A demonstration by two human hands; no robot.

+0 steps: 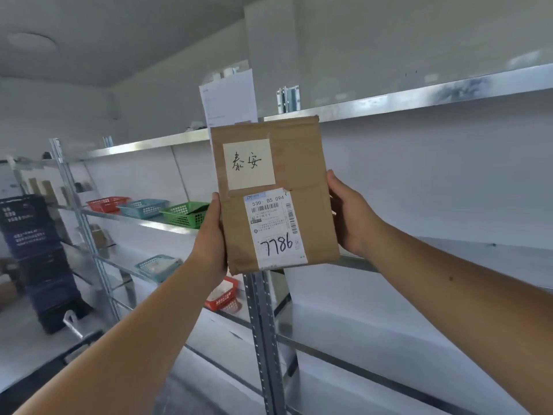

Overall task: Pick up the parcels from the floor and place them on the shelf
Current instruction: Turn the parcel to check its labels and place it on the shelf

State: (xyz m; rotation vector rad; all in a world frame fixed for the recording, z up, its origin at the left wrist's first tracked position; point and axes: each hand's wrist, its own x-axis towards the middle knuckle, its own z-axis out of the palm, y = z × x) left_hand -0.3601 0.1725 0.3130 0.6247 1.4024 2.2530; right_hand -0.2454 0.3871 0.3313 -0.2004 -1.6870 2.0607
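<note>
Two grips, left hand (213,235) and right hand (351,218), clasp the mid-frame parcel (275,193) by its sides; likely stiff, light.

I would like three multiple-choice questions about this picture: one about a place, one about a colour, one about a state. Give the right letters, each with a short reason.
1. Where on the parcel is the printed label?
A) above the handwritten note
B) below the handwritten note
C) right of the note

2. Which colour is the basket nearest the left hand?
A) green
B) yellow
C) black

3. How is the parcel now?
A) lying on the floor
B) set down flat on a shelf
C) held up by both hands

Answers:
1 B, the printed label sits under the handwritten note.
2 A, the basket just left of that hand is green.
3 C, the left hand and the right hand grip its two sides.
</note>
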